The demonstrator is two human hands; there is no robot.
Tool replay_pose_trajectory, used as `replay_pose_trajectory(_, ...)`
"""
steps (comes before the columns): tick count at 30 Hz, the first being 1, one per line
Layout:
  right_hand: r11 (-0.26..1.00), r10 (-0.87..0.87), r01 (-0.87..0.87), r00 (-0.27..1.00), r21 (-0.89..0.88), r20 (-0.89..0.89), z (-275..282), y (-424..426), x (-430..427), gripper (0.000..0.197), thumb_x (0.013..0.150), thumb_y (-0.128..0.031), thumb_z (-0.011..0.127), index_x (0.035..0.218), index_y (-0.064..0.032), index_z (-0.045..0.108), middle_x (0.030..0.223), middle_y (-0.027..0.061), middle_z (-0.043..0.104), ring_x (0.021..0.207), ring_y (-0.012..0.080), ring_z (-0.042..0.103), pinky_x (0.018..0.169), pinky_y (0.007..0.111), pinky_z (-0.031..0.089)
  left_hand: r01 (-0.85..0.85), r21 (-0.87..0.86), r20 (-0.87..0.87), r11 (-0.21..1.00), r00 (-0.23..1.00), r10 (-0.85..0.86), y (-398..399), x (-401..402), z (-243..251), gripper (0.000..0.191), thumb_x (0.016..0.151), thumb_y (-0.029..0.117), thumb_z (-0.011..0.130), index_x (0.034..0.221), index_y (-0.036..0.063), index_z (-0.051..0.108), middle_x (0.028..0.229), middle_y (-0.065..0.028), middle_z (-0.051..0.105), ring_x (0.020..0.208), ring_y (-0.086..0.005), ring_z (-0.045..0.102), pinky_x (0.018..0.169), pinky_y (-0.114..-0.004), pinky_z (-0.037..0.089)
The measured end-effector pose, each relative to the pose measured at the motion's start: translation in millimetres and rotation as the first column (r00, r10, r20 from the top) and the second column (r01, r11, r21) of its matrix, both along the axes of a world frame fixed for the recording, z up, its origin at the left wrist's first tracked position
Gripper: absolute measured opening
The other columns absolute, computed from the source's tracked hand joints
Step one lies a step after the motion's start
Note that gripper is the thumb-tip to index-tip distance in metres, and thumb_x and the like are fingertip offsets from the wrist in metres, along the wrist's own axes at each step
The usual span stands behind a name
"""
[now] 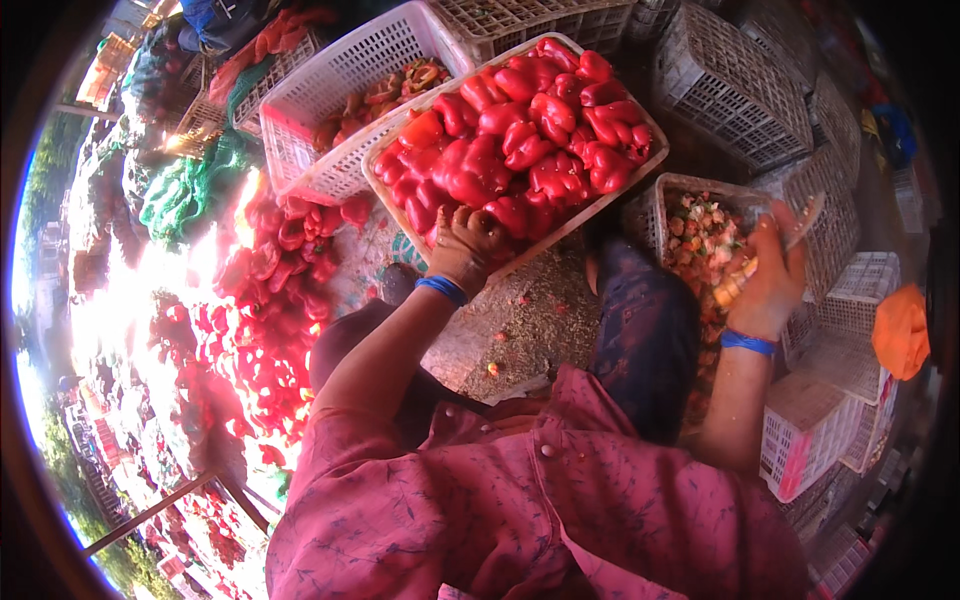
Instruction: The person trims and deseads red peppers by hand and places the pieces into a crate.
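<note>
A plastic crate [517,264] heaped with red bell peppers [517,135] stands before me. My left hand [466,244] rests on peppers at its near edge, fingers curled; whether it grips one is hidden. On the right, my right hand [766,281] is blurred above a second crate [660,199] holding pale pepper cores [701,232]. That hand is closed around a knife with a yellowish handle [735,283]; the blade [808,217] points up and away. Blue bands circle both wrists.
A white-pink crate [300,169] with pepper pieces stands behind at left. Loose red peppers [277,300] lie piled on the left beside green netting [180,195]. Stacked empty crates [739,90] rise at right. Seeds litter the floor [517,330] between my knees.
</note>
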State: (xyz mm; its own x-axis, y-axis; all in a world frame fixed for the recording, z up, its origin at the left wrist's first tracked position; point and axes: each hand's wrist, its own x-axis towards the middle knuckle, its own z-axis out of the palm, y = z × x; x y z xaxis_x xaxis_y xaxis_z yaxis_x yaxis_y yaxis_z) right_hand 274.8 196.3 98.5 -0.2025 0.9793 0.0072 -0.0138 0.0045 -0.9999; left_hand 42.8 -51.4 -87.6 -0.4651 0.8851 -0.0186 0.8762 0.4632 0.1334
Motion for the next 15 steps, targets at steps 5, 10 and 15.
replay_pose_trajectory(5,0.830,0.441,-0.405,0.897,-0.383,0.007,-36,-88,-120,0.025,0.091,-0.017,0.068,0.112,-0.0033,0.066,0.083,0.0064,0.067,0.073,0.0138,0.064,0.057,0.030,0.054,-0.050,0.081,0.125,0.995,0.991,0.040,-3,4,26,0.052,0.077,0.040,0.076,0.121,0.0175,0.061,0.136,-0.0139,0.053,0.131,-0.0419,0.043,0.110,-0.064,0.028)
replay_pose_trajectory(10,0.771,0.604,-0.612,0.613,-0.178,0.509,-189,-95,-195,0.034,0.086,-0.031,0.071,0.104,-0.0025,0.069,0.104,0.0178,0.072,0.096,0.0318,0.070,0.088,0.040,0.053,-0.363,0.439,0.356,0.822,0.910,0.212,2,5,-9,0.062,0.065,0.031,0.084,0.116,0.0060,0.059,0.126,-0.0172,0.057,0.122,-0.0381,0.051,0.102,-0.048,0.040)
replay_pose_trajectory(15,0.680,0.587,-0.723,0.436,-0.122,0.683,-195,-94,-181,0.033,0.084,-0.036,0.073,0.096,-0.0056,0.068,0.093,0.0176,0.072,0.092,0.0353,0.069,0.081,0.044,0.054,-0.375,0.282,0.224,0.883,0.921,0.320,-7,17,-18,0.085,0.072,0.036,0.081,0.140,0.0010,0.044,0.141,-0.0216,0.046,0.136,-0.0415,0.039,0.113,-0.051,0.031)
